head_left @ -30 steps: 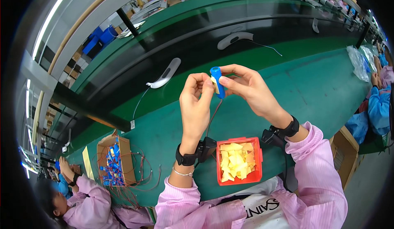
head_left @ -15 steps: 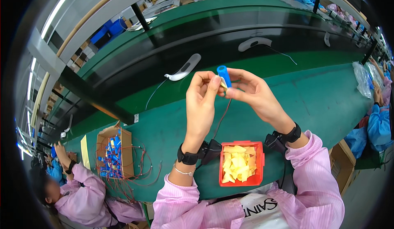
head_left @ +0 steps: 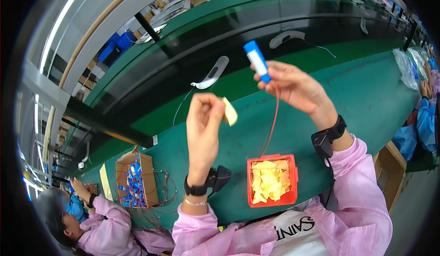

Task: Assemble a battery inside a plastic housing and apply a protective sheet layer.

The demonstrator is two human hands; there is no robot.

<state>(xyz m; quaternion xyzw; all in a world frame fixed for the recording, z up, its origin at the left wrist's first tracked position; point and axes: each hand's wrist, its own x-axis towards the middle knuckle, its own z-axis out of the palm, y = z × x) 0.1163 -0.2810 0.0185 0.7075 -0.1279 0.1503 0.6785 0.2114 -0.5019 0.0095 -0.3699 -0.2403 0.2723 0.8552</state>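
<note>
My right hand (head_left: 295,88) is raised and pinches the lower end of a blue battery cell (head_left: 253,49) between thumb and fingers. The cell tilts to the left, has a white patch along its side, and trails a red wire (head_left: 274,123) down toward the table. Lower and to the left, my left hand (head_left: 201,130) closes thumb and finger on a small pale yellow paper piece (head_left: 230,112), apart from the cell. A red plastic box (head_left: 250,182) near my body holds a heap of yellow paper pieces (head_left: 270,181).
At the left, a cardboard box (head_left: 150,178) holds several blue cells with tangled red wires. A person in pink (head_left: 107,224) works beside it. Beyond the green table (head_left: 357,100) runs a dark conveyor carrying grey-white curved housings (head_left: 215,74). Plastic bags (head_left: 405,70) lie at the right edge.
My hands have come apart. The battery cell has gone up in my right hand, now showing a white patch; the yellow paper piece has moved down and left in my left hand.
</note>
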